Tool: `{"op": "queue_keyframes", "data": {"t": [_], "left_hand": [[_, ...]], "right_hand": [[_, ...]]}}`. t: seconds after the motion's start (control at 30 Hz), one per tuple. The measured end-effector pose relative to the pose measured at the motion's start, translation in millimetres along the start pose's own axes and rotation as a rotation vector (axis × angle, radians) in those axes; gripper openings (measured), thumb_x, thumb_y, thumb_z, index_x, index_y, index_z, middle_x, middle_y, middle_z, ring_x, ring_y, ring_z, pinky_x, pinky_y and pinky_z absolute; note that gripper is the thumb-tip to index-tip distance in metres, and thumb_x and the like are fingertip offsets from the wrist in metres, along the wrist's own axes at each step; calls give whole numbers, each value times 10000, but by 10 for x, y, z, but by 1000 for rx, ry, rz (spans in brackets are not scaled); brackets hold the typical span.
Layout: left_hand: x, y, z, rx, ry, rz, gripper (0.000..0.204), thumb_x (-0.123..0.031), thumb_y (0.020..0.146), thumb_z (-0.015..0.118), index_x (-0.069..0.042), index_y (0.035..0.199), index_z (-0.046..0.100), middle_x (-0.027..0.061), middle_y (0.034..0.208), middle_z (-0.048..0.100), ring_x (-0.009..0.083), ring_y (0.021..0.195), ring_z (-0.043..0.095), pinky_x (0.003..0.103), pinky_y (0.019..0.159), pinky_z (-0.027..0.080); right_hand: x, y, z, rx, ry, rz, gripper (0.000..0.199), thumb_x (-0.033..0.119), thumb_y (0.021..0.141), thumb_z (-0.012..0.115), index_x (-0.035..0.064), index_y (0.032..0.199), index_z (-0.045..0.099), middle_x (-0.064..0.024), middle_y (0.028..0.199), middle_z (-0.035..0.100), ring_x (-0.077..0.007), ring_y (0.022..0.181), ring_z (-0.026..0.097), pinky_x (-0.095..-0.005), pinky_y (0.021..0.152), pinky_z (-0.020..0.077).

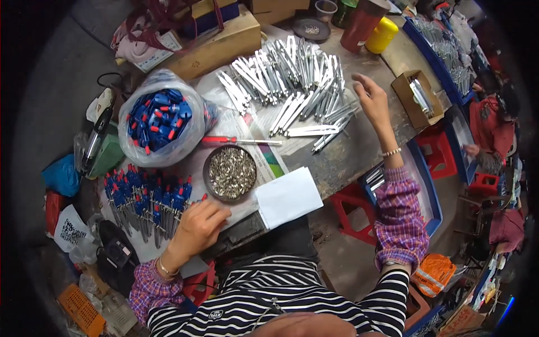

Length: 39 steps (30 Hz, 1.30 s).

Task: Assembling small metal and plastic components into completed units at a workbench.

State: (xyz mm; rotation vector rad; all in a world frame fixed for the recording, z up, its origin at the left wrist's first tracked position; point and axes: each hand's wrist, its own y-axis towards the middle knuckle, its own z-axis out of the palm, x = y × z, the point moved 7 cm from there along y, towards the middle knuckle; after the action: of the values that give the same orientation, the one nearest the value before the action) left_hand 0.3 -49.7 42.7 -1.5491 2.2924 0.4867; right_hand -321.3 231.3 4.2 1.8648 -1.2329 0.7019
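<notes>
**Hands at the metal parts and the blue-handled pieces**

The right hand [371, 96] hovers at the right edge of the heap of silver metal parts [292, 84], its fingers [359, 78] loosely spread and curled, holding nothing; the nearest bars lie just left of the fingertips. The left hand [197, 224] rests on the tabletop [342, 163] with its fingers bent inward; whether they pinch something small I cannot tell. Just left of those fingers lie rows of blue-handled metal pieces with red tips [143, 199]. Just above the fingers sits a round dish of small silvery screws [230, 172], and to their right a folded white sheet of paper [288, 196]. Beyond the dish lies a red-handled screwdriver [238, 140], pointing toward the heap. Farther up-left of the left fingers stands a clear plastic bag of blue and red caps [160, 118]. Right of the right-hand fingers, well apart, is a small cardboard box [418, 98] holding a few metal parts.
</notes>
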Motion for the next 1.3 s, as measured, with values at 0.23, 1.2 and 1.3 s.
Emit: {"op": "queue_keyframes", "data": {"t": [0.23, 1.2, 1.3], "left_hand": [[119, -101, -132, -65, -171, -54, 227, 13, 625, 690, -40, 835, 622, 92, 759, 602, 269, 690, 586, 342, 603, 465], [312, -36, -13, -51, -370, -132, 173, 12, 640, 696, -32, 795, 633, 92, 731, 620, 261, 660, 594, 333, 592, 470], [304, -49, -13, -43, -361, -134, 177, 16, 640, 694, -31, 799, 631, 95, 731, 619, 266, 663, 594, 335, 593, 470]], "right_hand": [[-1, 1002, 473, 104, 23, -82, 380, 313, 895, 543, 21, 1133, 594, -153, 1004, 656, -184, 950, 619, -288, 826, 457], [278, 1095, 1102, 463, -198, -227, 328, 287, 925, 525, 54, 1137, 620, -44, 863, 661, -86, 795, 566, -252, 729, 465], [57, 1164, 710, 346, -172, -74, 321, 249, 927, 519, 5, 1114, 613, -79, 952, 671, -118, 877, 601, -263, 796, 462]]}}
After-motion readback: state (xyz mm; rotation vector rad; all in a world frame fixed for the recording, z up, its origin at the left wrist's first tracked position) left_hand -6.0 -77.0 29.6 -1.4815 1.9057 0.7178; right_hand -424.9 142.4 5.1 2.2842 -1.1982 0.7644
